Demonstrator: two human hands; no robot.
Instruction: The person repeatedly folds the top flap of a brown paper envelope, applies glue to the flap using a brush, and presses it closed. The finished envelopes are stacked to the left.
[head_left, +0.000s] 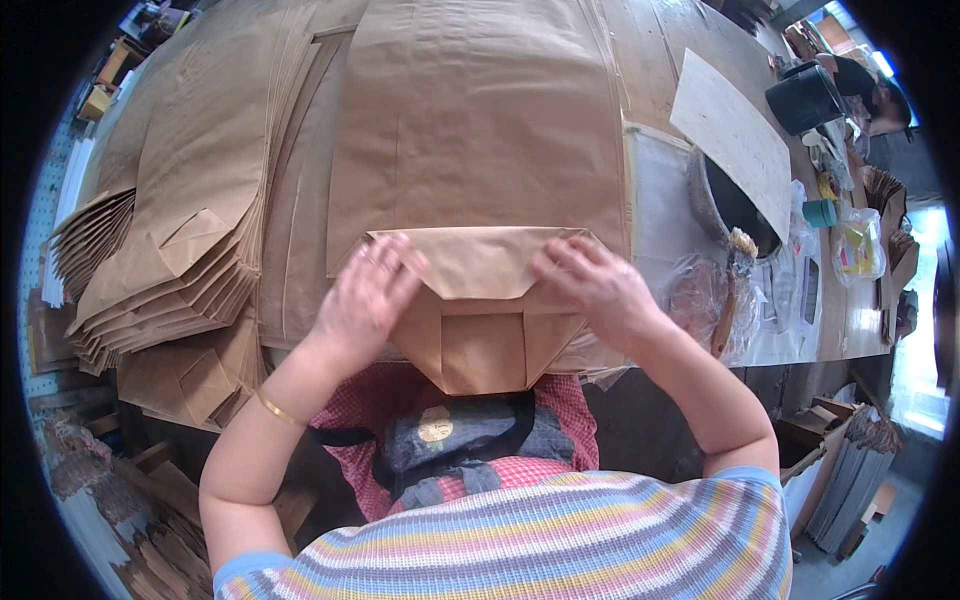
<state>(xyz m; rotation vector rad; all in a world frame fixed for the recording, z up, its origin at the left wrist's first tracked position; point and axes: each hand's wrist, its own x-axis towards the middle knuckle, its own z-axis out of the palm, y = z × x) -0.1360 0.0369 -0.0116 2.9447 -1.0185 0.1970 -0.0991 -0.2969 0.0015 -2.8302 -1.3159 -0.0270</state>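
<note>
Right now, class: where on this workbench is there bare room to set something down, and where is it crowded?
Bare wood shows at the far right of the table, between the big brown sheet and the pale board. The left is crowded with a stack of folded bags. Both the left hand and right hand press the bag's folded bottom. The right edge holds a bowl, brush and plastic bags.

Left hand (pixel 365 295) and right hand (pixel 595 280) press flat on a brown paper bag's (pixel 480 150) folded bottom flap (pixel 482 262); stacked bags (pixel 170 250) lie left.

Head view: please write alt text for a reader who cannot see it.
Both hands, left hand and right hand, press down the folded flap of a brown paper bag on a worktable. A stack of folded bags lies at the left.
</note>
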